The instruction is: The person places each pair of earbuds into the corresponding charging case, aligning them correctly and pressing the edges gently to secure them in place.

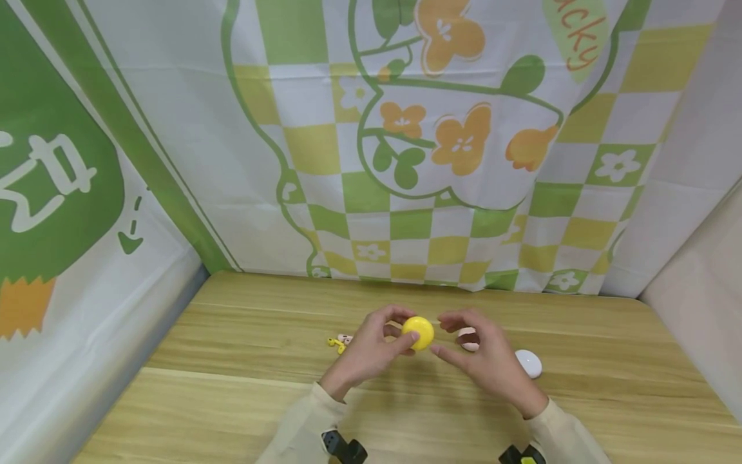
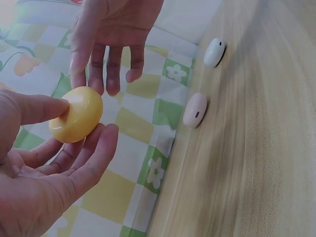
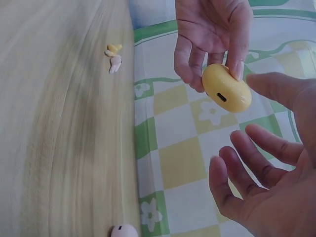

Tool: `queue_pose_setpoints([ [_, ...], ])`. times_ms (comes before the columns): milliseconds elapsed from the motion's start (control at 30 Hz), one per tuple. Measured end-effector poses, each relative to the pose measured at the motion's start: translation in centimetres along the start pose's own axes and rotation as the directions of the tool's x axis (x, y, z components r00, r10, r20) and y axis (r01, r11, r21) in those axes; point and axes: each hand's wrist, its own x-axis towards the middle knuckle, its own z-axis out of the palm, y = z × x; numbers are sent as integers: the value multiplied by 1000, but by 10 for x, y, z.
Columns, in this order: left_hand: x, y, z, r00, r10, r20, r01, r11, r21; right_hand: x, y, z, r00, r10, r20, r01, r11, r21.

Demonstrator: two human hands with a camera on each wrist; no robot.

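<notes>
Ok so left hand (image 1: 372, 348)'s got a round yellow case (image 1: 422, 329) pinched over the bench (image 1: 220, 406), right hand (image 1: 485, 356) hanging wide just beside it.

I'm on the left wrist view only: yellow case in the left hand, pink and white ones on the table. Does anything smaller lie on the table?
Observer: Yes. In the right wrist view, small yellow pieces and a small pink piece, earbuds by their look, lie on the table.

Operator: Thanks. The pink and white cases show a dark slot; I see none on the yellow one. Does it have one?

Observer: Yes. The right wrist view shows a dark slot on the side of the yellow case turned to that camera.
</notes>
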Motion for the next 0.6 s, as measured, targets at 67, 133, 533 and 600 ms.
queue_pose_setpoints([
  [67, 0, 0, 0, 1000, 7, -2, -7, 1000, -1, 1, 1, 0, 999, 43, 15, -44, 997, 68],
  [133, 0, 0, 0, 1000, 8, -4, -8, 1000, -1, 3, 1, 1, 997, 76, 35, -79, 989, 124],
  [533, -1, 3, 0, 999, 30, -36, -27, 997, 78, 5, 3, 3, 979, 165, 117, -191, 944, 268],
  [600, -1, 3, 0, 999, 36, -35, -33, 996, 80, 5, 4, 4, 978, 170, 124, -199, 940, 278],
])
